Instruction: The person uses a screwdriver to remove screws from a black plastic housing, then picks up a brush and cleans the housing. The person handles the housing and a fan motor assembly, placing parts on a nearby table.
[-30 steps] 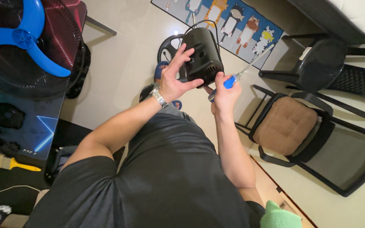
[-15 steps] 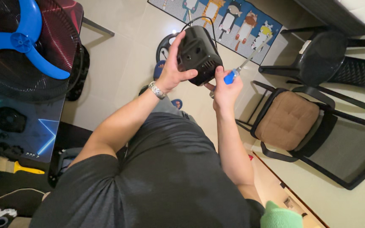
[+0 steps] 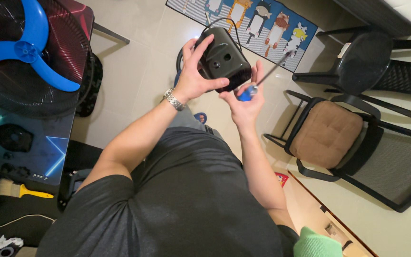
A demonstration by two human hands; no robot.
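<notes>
My left hand [image 3: 197, 76] grips a black plastic housing [image 3: 225, 57] with rounded corners and small holes, held up in front of me over the floor. A thin black cord loops from its top. My right hand [image 3: 245, 102] is just below and to the right of the housing, fingers closed on a screwdriver [image 3: 258, 83] with a blue handle; its metal shaft points up and to the right, away from the housing. A metal watch sits on my left wrist.
A fan grille [image 3: 20, 90] with a blue blade [image 3: 29, 50] lies on the table at left, near a yellow-handled brush [image 3: 22, 190] and small black parts. A cushioned black chair [image 3: 338, 138], a round black stool [image 3: 362, 62] and a cartoon rug [image 3: 258, 19] lie to the right.
Both hands have shifted left and slightly down in view. The left hand turned the housing, and the screwdriver moved along with the right hand.
</notes>
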